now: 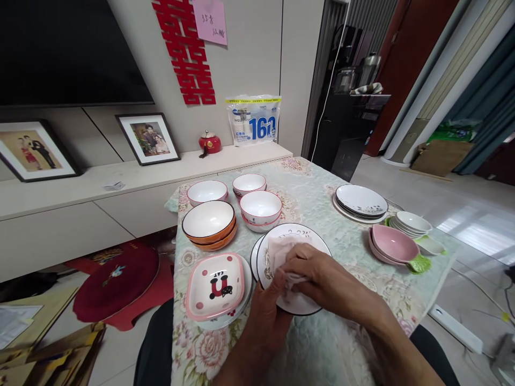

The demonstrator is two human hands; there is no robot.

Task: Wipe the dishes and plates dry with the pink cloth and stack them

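A white plate [317, 241] with a dark rim and a floral print is tilted up in front of me. My left hand [269, 308] grips its near left edge, thumb over the rim. Bunched in my right hand [311, 271] is a pale pink cloth [279, 249], pressed against the plate's face. Another plate [254, 257] shows partly behind the held one. Just left sits a square pink-rimmed cat dish [213, 284], resting on a round plate. Stacked orange bowls [209, 222] and pink-rimmed bowls [261, 206] stand beyond.
On the right side of the flowered tablecloth [314, 182] are stacked dark-rimmed plates [362, 199], small white dishes [410, 221] and pink bowls [394, 244] with green handles. A long cabinet [100, 177] behind bears picture frames [148, 138], a red jar [210, 142] and a plastic bag [255, 120].
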